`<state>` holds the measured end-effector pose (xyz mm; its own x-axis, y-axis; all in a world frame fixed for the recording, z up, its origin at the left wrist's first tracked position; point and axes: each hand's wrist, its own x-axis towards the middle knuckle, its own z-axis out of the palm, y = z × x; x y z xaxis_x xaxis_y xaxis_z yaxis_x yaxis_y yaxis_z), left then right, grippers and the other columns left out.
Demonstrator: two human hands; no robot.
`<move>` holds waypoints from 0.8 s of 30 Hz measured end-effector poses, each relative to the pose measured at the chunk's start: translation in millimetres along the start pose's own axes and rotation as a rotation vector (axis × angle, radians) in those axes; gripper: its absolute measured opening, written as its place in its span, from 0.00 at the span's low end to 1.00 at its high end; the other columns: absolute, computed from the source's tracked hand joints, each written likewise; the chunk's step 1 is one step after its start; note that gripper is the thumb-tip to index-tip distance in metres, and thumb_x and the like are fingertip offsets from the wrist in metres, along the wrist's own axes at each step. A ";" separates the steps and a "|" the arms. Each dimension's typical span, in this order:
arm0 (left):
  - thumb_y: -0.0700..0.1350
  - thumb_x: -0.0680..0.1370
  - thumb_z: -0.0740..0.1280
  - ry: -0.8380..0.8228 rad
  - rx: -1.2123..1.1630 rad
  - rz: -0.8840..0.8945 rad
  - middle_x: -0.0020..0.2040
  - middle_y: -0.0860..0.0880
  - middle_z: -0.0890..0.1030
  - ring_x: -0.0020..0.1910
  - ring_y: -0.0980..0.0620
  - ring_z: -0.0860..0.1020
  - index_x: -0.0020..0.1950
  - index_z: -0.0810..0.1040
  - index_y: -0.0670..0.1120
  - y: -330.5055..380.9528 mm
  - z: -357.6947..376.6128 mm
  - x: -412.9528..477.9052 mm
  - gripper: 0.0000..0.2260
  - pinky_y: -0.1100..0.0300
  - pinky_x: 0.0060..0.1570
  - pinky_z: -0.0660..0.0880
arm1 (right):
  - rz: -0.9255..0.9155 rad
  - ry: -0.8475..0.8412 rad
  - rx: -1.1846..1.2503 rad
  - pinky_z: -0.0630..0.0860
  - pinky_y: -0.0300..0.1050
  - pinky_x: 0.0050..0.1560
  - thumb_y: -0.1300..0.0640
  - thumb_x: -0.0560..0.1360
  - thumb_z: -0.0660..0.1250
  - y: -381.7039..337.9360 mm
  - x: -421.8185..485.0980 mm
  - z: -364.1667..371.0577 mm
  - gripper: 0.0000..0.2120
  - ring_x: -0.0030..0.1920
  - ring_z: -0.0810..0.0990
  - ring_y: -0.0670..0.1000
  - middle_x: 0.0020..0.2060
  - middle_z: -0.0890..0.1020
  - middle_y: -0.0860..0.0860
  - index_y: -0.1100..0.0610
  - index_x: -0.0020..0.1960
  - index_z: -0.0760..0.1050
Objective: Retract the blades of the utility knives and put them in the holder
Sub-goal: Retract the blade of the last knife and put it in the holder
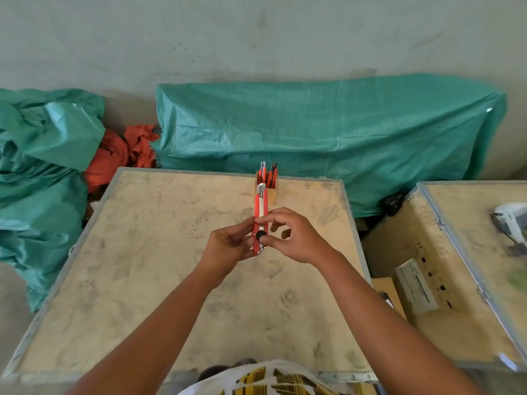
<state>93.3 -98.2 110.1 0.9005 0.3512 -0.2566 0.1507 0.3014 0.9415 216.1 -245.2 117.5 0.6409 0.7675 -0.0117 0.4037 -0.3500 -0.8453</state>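
Gripping a red utility knife point(261, 212) near its lower end, both hands hold it above the middle of the wooden crate top point(159, 252). Left hand point(228, 246) is closed around the handle's left side, fingers wrapped against it. Right hand point(293, 238) pinches from the right: thumb tip sits at the black round knob point(260, 235) on the handle, index fingertip rests across the body just above. Knife points away from the person, its metal tip toward the far edge. Whether any blade protrudes: cannot tell.

Just beyond the tip, at the far edge of the crate, stands a small cardboard holder point(273, 192) with other red and black knives point(269, 173) upright inside.

Behind the crate: green tarpaulin point(328, 132) over a bulky shape; orange cloth point(125, 149) to the left. A second crate point(467, 240) stands to the right.
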 end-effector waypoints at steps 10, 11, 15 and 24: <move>0.28 0.77 0.66 0.059 -0.014 0.035 0.60 0.43 0.83 0.55 0.44 0.84 0.68 0.76 0.41 2.1 26.3 -10.2 0.20 0.54 0.49 0.82 | -0.055 -0.029 -0.021 0.80 0.46 0.47 0.53 0.70 0.79 2.5 -5.0 -22.5 0.13 0.50 0.79 0.44 0.55 0.80 0.44 0.46 0.54 0.84; 0.28 0.77 0.65 0.063 -0.023 0.033 0.60 0.43 0.83 0.55 0.44 0.84 0.68 0.76 0.40 2.1 26.8 -10.9 0.20 0.54 0.49 0.83 | -0.055 -0.044 -0.018 0.80 0.45 0.48 0.53 0.71 0.79 2.9 -4.9 -24.0 0.14 0.51 0.79 0.45 0.56 0.80 0.44 0.45 0.56 0.84; 0.28 0.76 0.66 0.051 -0.034 0.027 0.61 0.44 0.82 0.55 0.43 0.84 0.68 0.76 0.40 3.1 26.1 -11.0 0.21 0.55 0.47 0.83 | -0.053 -0.019 -0.003 0.80 0.46 0.47 0.52 0.70 0.80 4.5 -2.3 -22.6 0.10 0.52 0.80 0.46 0.53 0.81 0.43 0.46 0.50 0.85; 0.27 0.76 0.65 0.033 -0.003 0.024 0.61 0.45 0.83 0.54 0.42 0.84 0.67 0.76 0.40 8.0 15.7 13.5 0.21 0.55 0.47 0.82 | -0.029 0.120 0.149 0.81 0.37 0.50 0.54 0.77 0.74 11.7 19.0 -20.3 0.10 0.50 0.85 0.44 0.54 0.86 0.43 0.48 0.57 0.84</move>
<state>113.0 -105.1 117.6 0.8899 0.3871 -0.2412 0.1281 0.2953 0.9468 246.3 -245.6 118.2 0.7075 0.7032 0.0705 0.3279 -0.2382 -0.9142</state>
